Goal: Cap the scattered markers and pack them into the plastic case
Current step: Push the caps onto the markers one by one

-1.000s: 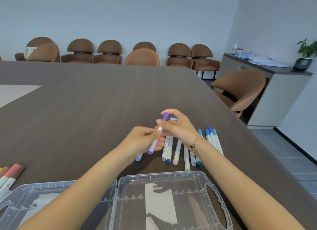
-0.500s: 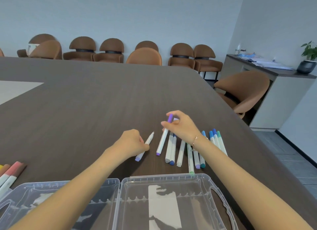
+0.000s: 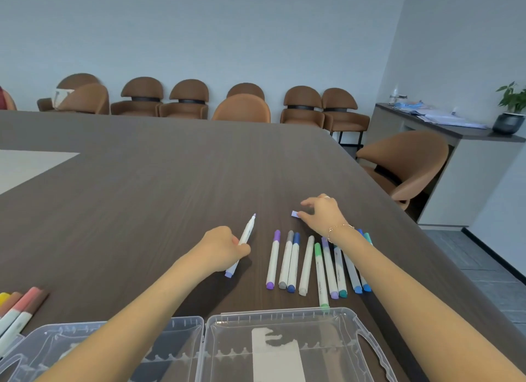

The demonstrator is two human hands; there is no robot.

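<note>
An office meeting room: long dark conference table (image 3: 142, 188), wall-lined brown chairs (image 3: 187, 98), paper-strewn sideboard (image 3: 466, 142).

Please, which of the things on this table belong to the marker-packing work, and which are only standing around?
Part of the job:
- uncapped marker, held by the left hand
- loose lilac cap, touched by the right hand
- row of capped markers
- open plastic case
- markers at the left edge

Just lying about:
- brown chairs
- potted plant
- papers on the sideboard

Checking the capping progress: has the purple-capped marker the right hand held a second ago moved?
Yes. The purple-capped marker went down from the right hand onto the table, at the left end of the marker row.
</note>
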